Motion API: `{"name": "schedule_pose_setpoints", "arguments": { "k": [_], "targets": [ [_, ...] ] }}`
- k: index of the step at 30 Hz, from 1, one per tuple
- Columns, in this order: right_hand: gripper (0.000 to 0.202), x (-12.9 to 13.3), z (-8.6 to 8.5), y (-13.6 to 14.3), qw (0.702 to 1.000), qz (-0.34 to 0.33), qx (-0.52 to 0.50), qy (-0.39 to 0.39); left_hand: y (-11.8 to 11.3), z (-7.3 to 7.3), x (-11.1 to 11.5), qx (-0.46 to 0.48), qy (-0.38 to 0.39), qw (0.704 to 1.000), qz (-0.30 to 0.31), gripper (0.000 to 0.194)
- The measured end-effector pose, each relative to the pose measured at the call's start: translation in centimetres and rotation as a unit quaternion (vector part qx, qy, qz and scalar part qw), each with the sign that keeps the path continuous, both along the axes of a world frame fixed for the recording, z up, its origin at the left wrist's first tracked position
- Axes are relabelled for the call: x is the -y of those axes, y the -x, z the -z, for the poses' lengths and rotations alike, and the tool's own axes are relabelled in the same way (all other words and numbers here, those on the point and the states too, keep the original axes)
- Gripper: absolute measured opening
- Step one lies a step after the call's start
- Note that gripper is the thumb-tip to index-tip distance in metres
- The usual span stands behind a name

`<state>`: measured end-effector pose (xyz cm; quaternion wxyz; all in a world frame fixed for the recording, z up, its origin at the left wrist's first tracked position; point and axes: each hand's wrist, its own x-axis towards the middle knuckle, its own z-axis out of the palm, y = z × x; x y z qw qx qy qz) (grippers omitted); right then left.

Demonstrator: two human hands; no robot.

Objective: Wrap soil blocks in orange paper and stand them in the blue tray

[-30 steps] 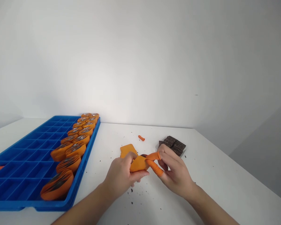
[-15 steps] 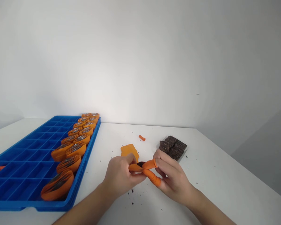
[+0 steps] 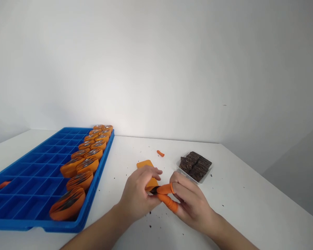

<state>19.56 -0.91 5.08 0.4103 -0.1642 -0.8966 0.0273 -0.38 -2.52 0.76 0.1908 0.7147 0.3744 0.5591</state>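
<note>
status, near to far: blue tray on the left of the bench has filled orange pouches down its right side, one per row at the near end, two abreast further back. those look done; dark contents show in their tops. the held pouch is out over the bench, right of the tray, gripped on its left, mouth toward the right hand. reads as mid-job to me: dark piece sits at the mouth, can't see how deep it goes. left over, as far as i can judge: finishing that one, plus the flat orange piece just beyond the left hand and the dark strips in the clear container farther right. total count wanted: can't tell.

hands: left hand is closed round the pouch, thumb below, fingers above, other digits partly hidden. right hand has orange finger cots on thumb and index; those two tips are nearly together on the dark piece, looks like a pinch, other fingers curled in.

also: dark crumbs on the bench near the hands, small orange item in a left compartment, loose orange cot farther back.
</note>
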Motion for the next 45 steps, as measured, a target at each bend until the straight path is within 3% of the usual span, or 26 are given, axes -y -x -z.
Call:
{"name": "schedule_pose_setpoints", "arguments": {
  "k": [4, 11, 16, 28, 39, 45],
  "targets": [
    [0.014, -0.1, -0.2, 0.0, 1.0, 0.001, -0.015, 0.004, 0.1, 0.4, 0.1, -0.015, 0.024, 0.997, 0.077, 0.041],
    [0.011, -0.2, -0.1, -0.2, 1.0, -0.012, -0.011, 0.015, -0.2, -1.2, 1.0, 0.041, 0.136, 0.978, 0.155, 0.028],
    [0.008, -0.1, 0.2, -0.2, 1.0, -0.011, -0.001, 0.009, -0.4, -1.2, 0.9, 0.052, 0.149, 0.978, 0.138, 0.016],
    [0.005, 0.6, -0.8, 0.3, 0.999, -0.026, 0.01, 0.035, -0.6, -0.8, 0.5, 0.061, 0.138, 0.986, 0.068, 0.015],
    [0.009, 0.4, -0.4, -0.1, 0.999, -0.015, 0.036, 0.033, -0.7, -0.3, 0.3, 0.058, 0.119, 0.99, 0.047, 0.013],
    [0.009, 0.0, -0.1, -0.6, 0.999, 0.003, 0.046, -0.01, -0.6, -0.5, 0.3, 0.053, 0.097, 0.993, 0.049, 0.013]
  ]
}}
